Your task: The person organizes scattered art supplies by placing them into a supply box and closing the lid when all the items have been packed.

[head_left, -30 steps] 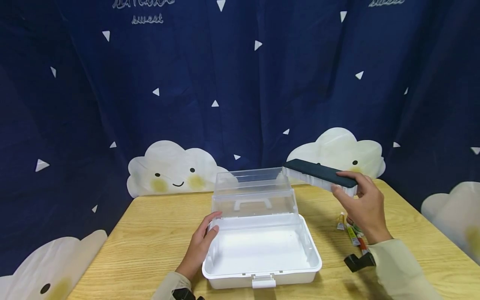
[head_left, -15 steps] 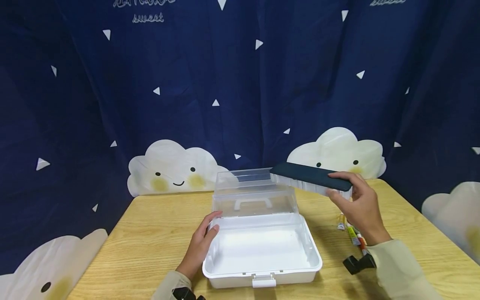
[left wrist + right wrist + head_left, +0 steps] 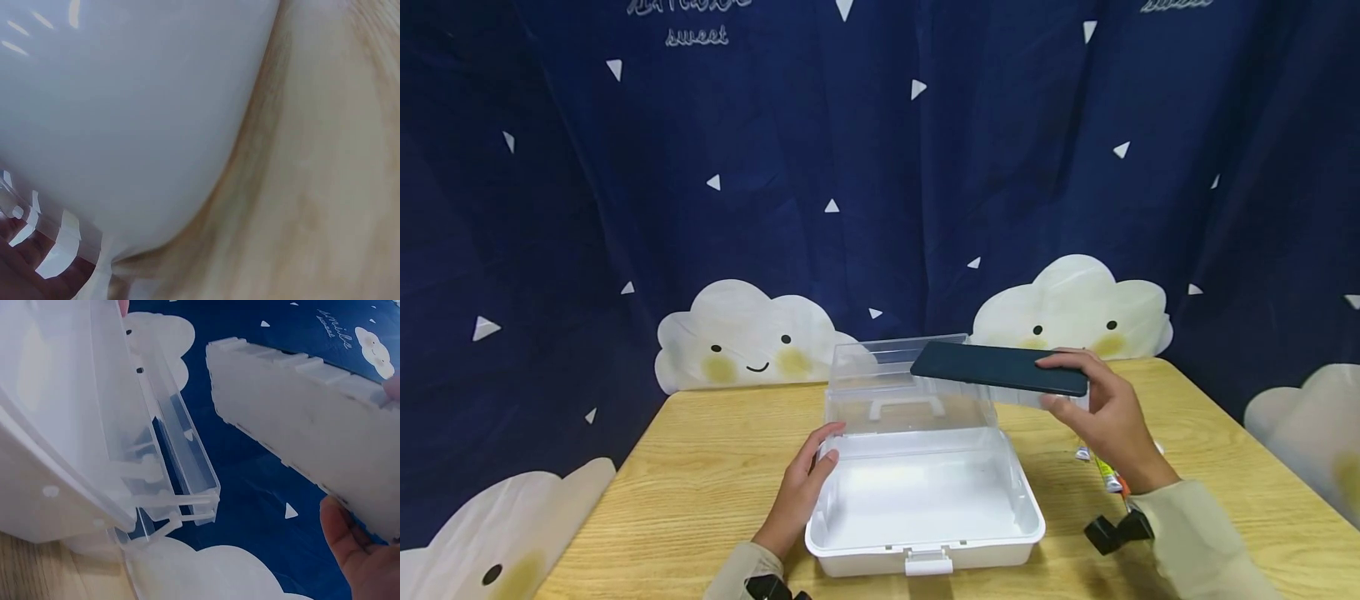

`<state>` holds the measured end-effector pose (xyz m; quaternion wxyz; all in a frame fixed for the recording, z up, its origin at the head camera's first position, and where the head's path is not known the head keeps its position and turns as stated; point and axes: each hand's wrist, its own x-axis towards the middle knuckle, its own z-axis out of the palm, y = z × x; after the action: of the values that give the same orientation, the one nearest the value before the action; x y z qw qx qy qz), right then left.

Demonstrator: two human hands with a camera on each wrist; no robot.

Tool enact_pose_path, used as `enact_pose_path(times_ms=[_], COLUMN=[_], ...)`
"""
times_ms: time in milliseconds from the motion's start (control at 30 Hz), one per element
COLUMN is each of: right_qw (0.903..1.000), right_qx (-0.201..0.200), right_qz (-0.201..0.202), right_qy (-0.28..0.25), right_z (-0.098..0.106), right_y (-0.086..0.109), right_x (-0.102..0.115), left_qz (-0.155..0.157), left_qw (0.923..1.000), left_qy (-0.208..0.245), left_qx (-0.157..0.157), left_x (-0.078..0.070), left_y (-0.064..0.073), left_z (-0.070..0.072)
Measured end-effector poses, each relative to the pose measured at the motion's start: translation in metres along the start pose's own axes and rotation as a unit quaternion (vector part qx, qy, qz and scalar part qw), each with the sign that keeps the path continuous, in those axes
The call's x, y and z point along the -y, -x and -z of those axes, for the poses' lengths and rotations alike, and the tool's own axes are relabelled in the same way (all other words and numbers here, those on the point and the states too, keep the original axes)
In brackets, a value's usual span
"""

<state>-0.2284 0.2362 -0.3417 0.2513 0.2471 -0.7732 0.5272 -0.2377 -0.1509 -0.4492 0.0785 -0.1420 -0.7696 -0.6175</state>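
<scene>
A white plastic storage box (image 3: 850, 565) stands on the table, its clear lid (image 3: 891, 375) swung back. Bare white floor shows inside it. My left hand (image 3: 797, 496) holds the box's left rim near the hinge, thumb on the inner side. In the left wrist view, its fingers (image 3: 37, 250) show partly through clear plastic, beside the box wall (image 3: 131, 112). My right hand (image 3: 1108, 417) pinches the right end of a long case (image 3: 992, 368) with a dark blue top and pale, ribbed sides. The case hangs in the air, overlapping the clear lid. Its pale underside (image 3: 287, 412) faces the right wrist camera.
Several small paint tubes (image 3: 1107, 475) lie on the wooden table (image 3: 715, 467) right of the box, partly hidden by my right hand. A dark blue curtain (image 3: 880, 167) with clouds and triangles hangs behind the table.
My right hand has carried the case leftward and slightly down toward the box, and more of its dark top shows now. My left hand and the box have stayed put.
</scene>
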Motion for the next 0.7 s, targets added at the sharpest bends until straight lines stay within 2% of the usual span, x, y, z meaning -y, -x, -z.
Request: enact_pose_path(times_ms=[200, 567, 700], right_qw=[0.9991, 0.9978, 0.9963], right_qx=[0.027, 0.061, 0.081], right_qz=[0.01, 0.023, 0.022], right_qy=[-0.03, -0.012, -0.016], right_z=[-0.0031, -0.0083, -0.0104], right_y=[0.0015, 0.0038, 0.005], right_x=[0.0012, 0.0052, 0.0053], left_qz=[0.0, -0.003, 0.006], left_qw=[1.0, 1.0, 1.0], left_qy=[0.0, 0.0, -0.004], left_qx=[0.0, 0.0, 0.0], left_x=[0.0002, -0.0004, -0.0011], left_y=[0.0, -0.0005, 0.0006], left_z=[-0.0002, 0.0006, 0.0])
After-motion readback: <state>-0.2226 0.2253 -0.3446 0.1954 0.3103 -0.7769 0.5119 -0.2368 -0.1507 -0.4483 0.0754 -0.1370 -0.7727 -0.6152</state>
